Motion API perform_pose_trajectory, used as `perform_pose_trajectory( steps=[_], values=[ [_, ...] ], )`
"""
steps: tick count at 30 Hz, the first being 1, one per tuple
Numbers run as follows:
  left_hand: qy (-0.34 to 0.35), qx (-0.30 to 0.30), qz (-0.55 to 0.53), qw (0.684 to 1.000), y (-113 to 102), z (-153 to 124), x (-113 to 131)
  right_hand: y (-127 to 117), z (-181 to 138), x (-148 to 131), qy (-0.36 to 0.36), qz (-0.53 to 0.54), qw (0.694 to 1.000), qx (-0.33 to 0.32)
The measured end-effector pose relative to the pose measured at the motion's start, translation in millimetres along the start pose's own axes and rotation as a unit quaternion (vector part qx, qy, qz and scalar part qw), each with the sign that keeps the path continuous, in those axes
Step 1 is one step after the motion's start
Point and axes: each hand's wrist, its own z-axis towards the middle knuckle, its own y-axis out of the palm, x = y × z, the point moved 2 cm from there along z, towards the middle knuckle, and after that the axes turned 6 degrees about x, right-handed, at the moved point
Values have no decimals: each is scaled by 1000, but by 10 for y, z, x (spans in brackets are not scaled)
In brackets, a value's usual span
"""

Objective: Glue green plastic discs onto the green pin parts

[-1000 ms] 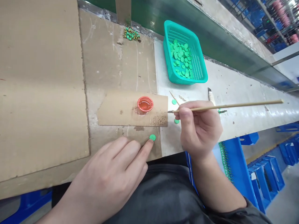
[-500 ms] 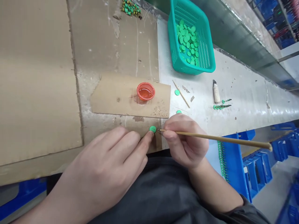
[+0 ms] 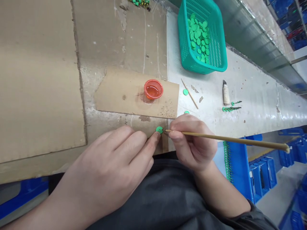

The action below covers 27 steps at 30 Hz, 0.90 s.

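My left hand [image 3: 105,166] rests flat over the cardboard, and its index fingertip presses against a small green button-like disc [image 3: 159,130]. My right hand [image 3: 192,143] pinches a long thin wooden stick [image 3: 227,138] between thumb and forefinger. The stick's fine tip touches or nearly touches that disc's right edge. An orange-red cup [image 3: 153,89] of clear orange liquid stands on a cardboard strip [image 3: 115,102] just beyond my hands. Two loose green discs [image 3: 185,92] [image 3: 186,112] lie on the white bench near my right hand.
A teal plastic basket [image 3: 184,48] holds several green discs. A small tube [image 3: 225,93], a wooden splinter [image 3: 190,95] and green beaded strands [image 3: 230,108] lie on the white bench. Blue crates [image 3: 261,179] stand below its edge, beside my dark lap [image 3: 148,198].
My right hand has moved left and down, bringing the stick's tip from the cardboard strip's edge to the disc under my left finger. The whole view has shifted as my head moved.
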Motion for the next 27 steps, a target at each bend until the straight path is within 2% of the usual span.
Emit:
perform_pose_trajectory(
  steps=[13,18,22,25,27],
  values=[
    [-2,-9,-3,1000,34,-26,-16,-9,-9,-19,4,-1,1000,-2],
    [-3,0,8,1000,5,10,-9,-26,-12,-9,6,4,1000,26],
    [-2,4,9,1000,-6,9,-9,-66,162,-11,-8,-13,997,78],
    [-11,2,-3,1000,6,-2,-9,-41,388,15,31,-35,996,80],
    [-8,7,-7,1000,14,-1,-6,13,521,52,29,-51,995,81]
  ],
)
